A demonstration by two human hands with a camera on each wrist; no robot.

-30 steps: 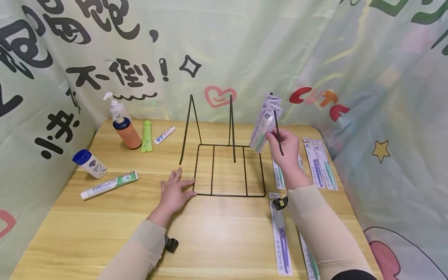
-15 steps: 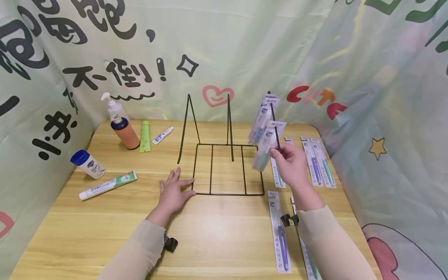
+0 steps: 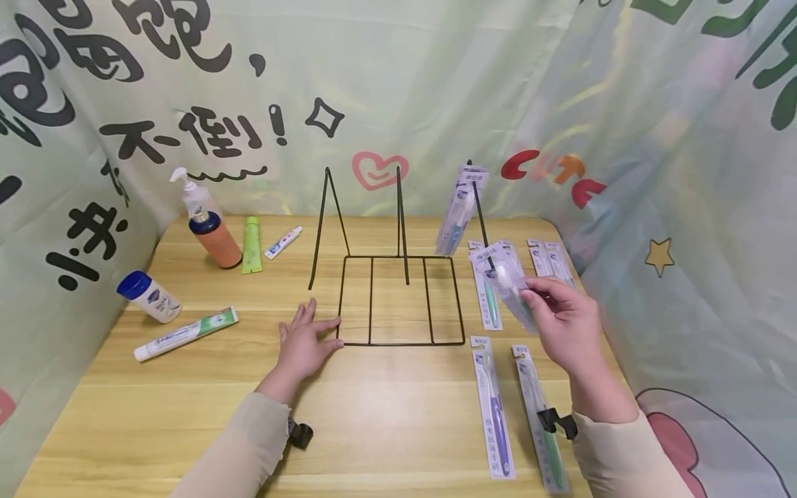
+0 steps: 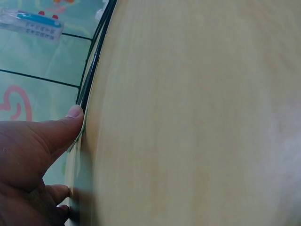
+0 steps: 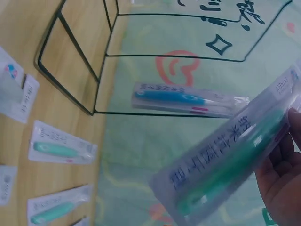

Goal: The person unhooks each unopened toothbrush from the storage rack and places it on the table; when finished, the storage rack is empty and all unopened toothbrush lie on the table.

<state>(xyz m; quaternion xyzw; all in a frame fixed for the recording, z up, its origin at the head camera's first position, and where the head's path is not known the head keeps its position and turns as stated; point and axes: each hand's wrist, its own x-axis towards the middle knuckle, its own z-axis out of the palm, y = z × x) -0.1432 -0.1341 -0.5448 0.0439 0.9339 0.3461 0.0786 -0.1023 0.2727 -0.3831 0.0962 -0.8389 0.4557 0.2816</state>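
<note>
My right hand [image 3: 563, 325] pinches the edge of a packaged toothbrush [image 3: 503, 282] by thumb and fingers. Its green handle shows through the clear pack in the right wrist view. The pack's top is at the front tip of the right hook [image 3: 481, 221]; I cannot tell whether the hook still passes through it. Farther back on that hook hangs another packaged toothbrush [image 3: 457, 214], with a blue handle [image 5: 169, 98]. My left hand [image 3: 305, 349] lies on the table with spread fingers, its thumb [image 4: 66, 123] touching the front left corner of the black wire rack [image 3: 401, 344].
More packaged toothbrushes lie right of the rack, including a purple one [image 3: 495, 415] and a green one [image 3: 540, 422]. At left are a toothpaste tube [image 3: 187, 334], a blue-capped bottle [image 3: 149, 297], an orange bottle [image 3: 218, 238], a pump bottle [image 3: 199, 197] and a green tube [image 3: 252, 245].
My right hand has drawn the green toothbrush pack forward, down and to the right along the hook, away from the one hanging behind. My left hand has stayed at the rack's corner.
</note>
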